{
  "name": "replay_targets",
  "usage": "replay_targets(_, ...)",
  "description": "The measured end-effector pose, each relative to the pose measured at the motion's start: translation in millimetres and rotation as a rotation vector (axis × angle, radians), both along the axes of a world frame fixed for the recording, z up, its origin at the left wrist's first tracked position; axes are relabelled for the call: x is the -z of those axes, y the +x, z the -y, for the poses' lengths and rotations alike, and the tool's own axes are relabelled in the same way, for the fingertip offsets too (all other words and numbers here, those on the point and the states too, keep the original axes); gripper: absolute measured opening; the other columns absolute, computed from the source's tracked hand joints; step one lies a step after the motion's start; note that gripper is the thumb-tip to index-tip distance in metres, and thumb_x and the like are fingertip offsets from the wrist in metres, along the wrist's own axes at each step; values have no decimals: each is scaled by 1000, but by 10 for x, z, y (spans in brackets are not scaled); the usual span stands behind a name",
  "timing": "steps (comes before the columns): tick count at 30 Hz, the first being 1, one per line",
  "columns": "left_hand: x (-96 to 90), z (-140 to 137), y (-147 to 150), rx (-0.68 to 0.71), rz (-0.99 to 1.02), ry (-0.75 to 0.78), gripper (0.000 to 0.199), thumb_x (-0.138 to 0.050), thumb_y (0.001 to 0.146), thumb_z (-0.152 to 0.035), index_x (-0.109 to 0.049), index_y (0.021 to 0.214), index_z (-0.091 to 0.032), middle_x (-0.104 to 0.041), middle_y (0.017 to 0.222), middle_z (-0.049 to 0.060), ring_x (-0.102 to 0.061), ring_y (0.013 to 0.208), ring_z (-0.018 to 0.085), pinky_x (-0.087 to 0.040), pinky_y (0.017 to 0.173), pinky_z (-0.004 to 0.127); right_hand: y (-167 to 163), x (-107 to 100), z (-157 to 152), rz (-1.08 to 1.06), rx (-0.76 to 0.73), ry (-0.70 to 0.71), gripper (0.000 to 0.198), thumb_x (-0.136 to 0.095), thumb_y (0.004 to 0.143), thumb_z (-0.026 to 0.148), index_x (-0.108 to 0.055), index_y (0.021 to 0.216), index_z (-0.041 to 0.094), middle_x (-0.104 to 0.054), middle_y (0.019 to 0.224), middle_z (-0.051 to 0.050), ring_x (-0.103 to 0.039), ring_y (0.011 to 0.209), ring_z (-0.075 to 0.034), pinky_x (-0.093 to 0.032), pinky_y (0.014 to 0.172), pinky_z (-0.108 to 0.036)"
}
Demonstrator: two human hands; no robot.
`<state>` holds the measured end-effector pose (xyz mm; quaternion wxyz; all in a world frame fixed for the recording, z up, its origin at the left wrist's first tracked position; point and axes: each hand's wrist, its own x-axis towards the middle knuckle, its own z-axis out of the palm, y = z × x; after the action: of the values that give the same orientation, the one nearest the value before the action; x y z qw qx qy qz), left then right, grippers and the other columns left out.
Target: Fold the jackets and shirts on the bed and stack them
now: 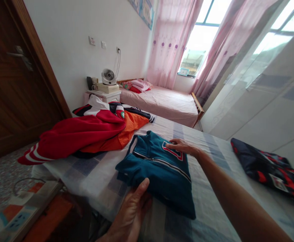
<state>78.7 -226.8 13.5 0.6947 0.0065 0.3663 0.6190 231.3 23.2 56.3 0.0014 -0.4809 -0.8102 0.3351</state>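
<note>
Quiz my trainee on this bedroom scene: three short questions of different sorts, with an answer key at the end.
1. Which hand rests by the red-and-white emblem on the teal zip-up jacket?
2. True or false: the fan stands on the floor.
3. Fill in: the white-striped red garment lies partly over an ____ garment.

Key:
1. The right hand; the left hand is at the near edge.
2. False; it stands on a box atop a white cabinet.
3. Orange.

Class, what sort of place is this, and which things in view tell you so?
Probably a bedroom: a pink-covered bed stands near pink curtains, and a small white cabinet stands close to the bed.
</note>
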Motion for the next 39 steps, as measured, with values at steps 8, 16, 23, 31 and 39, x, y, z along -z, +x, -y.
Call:
replay_targets(8,-12,-271,49,-99,-124,-22,47,-68,78,-27,-54,123,-22,-64,120,6,-61,108,23,-50,92,37,50,9,69,-170,-8,-229,48,-66,66,58,-69,87,15,-70,73,-3,-63,63,-16,-48,54,-24)
replay_targets(16,-365,-649,-197,-58,-421,173,38,-64,77,-21,-57,114,-18,-71,101,4,-66,94,20,-53,81,30,409,-390,708,-671,240,-113,37,-63,74,50,-63,91,17,-71,75,0,-66,63,-17,-51,54,-25)
replay_targets(23,-228,-1325,-251,265,-819,275,27,-58,76,-28,-61,99,-14,-71,88,8,-67,75,20,-52,64,29,909,-155,1237,-751,559,-77,41,-59,75,54,-60,97,19,-72,84,-4,-69,72,-23,-55,63,-34)
replay_targets(31,132,-1173,-227,114,-1482,455,43,-53,80,-35,-51,120,-18,-48,133,13,-46,123,26,-41,98,44,1612,531,1161,-384,833,167,62,-50,76,55,-50,121,13,-63,113,-15,-66,88,-24,-51,75,-36)
replay_targets(39,98,-957,-138,241,-1828,684,41,-43,89,-38,-50,127,-23,-42,142,9,-36,132,24,-31,108,45,1418,447,643,-286,774,173,63,-44,82,56,-51,124,10,-63,114,-15,-62,96,-25,-47,81,-33)
